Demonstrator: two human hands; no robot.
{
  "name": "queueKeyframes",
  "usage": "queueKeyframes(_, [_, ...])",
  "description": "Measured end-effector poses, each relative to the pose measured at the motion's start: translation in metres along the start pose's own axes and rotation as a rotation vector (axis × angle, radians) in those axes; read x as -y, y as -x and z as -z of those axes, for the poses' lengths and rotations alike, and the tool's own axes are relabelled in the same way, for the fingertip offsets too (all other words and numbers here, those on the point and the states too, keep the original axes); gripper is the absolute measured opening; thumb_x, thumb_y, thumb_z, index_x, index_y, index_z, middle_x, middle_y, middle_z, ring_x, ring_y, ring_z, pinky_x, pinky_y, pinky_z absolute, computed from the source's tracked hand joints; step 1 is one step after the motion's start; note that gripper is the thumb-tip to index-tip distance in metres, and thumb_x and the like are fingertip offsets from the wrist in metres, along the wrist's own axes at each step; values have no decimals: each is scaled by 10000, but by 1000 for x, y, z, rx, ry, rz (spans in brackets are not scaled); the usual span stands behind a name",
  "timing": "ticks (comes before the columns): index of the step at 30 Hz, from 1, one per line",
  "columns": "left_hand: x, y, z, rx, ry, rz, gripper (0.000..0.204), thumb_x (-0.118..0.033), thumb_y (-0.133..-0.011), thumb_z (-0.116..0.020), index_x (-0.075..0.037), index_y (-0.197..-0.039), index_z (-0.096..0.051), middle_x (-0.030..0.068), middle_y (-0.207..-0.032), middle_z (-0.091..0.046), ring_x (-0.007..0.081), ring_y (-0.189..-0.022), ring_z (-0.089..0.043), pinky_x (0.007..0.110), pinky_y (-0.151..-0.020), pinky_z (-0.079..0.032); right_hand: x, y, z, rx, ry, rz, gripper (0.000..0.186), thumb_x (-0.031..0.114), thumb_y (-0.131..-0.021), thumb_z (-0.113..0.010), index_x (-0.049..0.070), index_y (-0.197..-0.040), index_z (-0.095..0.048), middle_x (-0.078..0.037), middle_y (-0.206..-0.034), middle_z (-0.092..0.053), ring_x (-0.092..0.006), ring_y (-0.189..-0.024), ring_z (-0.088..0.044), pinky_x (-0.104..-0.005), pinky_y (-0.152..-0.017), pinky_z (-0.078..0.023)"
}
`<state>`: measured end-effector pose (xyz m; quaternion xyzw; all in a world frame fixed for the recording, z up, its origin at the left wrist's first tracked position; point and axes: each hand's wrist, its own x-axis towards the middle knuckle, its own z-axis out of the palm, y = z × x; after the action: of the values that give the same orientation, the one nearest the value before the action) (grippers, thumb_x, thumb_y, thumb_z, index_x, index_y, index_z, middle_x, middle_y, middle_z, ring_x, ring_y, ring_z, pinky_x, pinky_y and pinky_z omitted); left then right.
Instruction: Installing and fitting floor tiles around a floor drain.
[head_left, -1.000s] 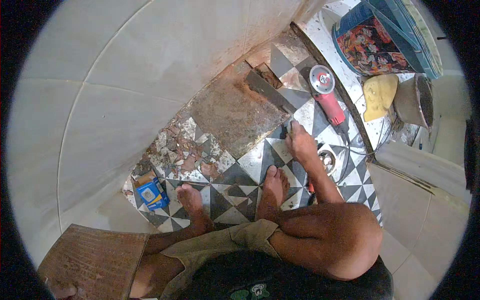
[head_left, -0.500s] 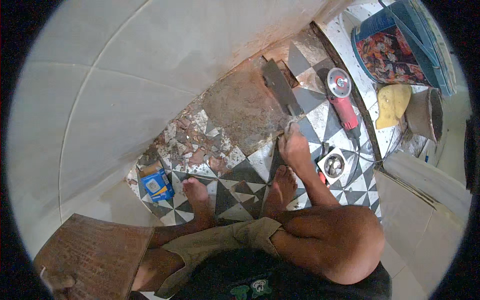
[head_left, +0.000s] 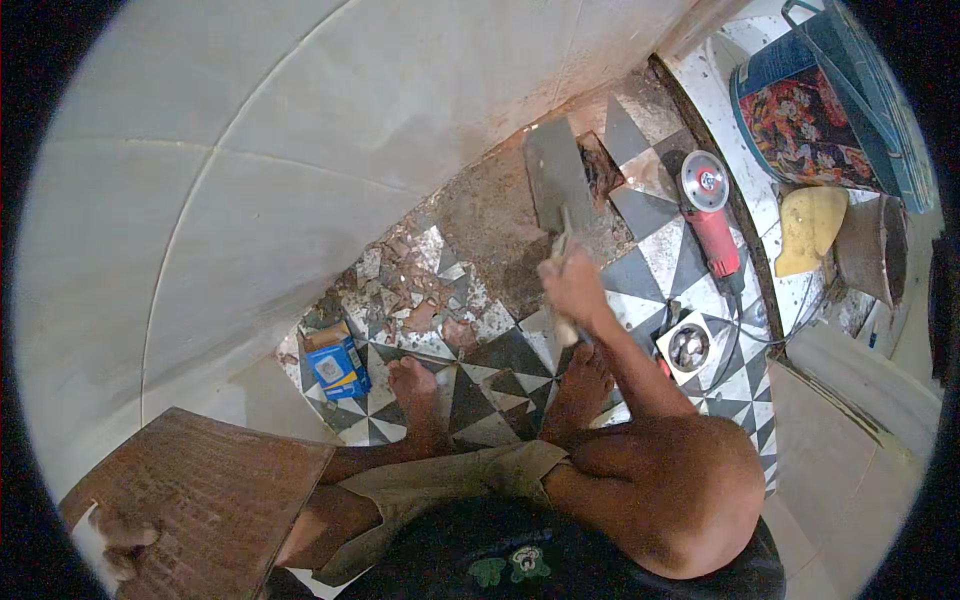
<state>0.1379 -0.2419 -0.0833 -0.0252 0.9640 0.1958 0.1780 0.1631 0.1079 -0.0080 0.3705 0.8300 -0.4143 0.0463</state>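
Observation:
My right hand (head_left: 576,287) is wrapped round the wooden handle of a trowel, its fingers closed. The trowel's flat grey blade (head_left: 557,170) stretches away from me over a patch of brown mortar (head_left: 490,225) beside the wall; I cannot tell whether it touches. At lower left, my left hand (head_left: 130,540) grips a brown tile (head_left: 215,490) by its outer edge, with fingertips over the ridged face. The tile is tilted beside my left knee. Broken tile pieces (head_left: 420,300) lie left of the mortar.
A red angle grinder (head_left: 713,235) lies right of the trowel, its cord running along the floor. Nearby sits a square drain cover (head_left: 690,346). A blue bucket (head_left: 800,110) and a yellow scraper (head_left: 808,230) stand behind a ledge. A blue box (head_left: 337,368) is near my left foot.
The trowel blade has turned, so more of its flat face shows. My right hand has moved left and slightly away over the floor. The whole view has shifted a little.

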Motion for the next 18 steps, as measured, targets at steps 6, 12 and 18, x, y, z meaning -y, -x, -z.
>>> queueKeyframes(6, [79, -19, -35, 937, 2760, 160, 215, -208, -1004, -448, -22, -965, -549, 110, -913, -613, 241, -903, -611, 335, -799, -511, -2, 10, 14, 70, -70, 74, 456, 253, -819, -628, -86, -1104, -521, -317, -938, -636, -501, -876, -630, -548, -805, -506])
queueKeyframes(12, [137, -31, -79, 589, 3056, 494, 192, -176, -998, -443, -19, -937, -533, 128, -864, -604, 277, -793, -604, 402, -687, -494, 17, 48, -22, 366, 51, 117, 524, 199, -774, -656, -96, -1167, -475, -325, -845, -632, -497, -833, -636, -535, -727, -529])
queueKeyframes(18, [138, -23, -80, 1014, 3779, 548, 115, -79, -962, -455, 2, -947, -536, 131, -872, -574, 267, -810, -568, 414, -677, -464, -8, 37, -8, 163, -45, 71, 468, 200, -794, -641, -73, -1136, -475, -311, -836, -641, -496, -817, -638, -541, -727, -529])
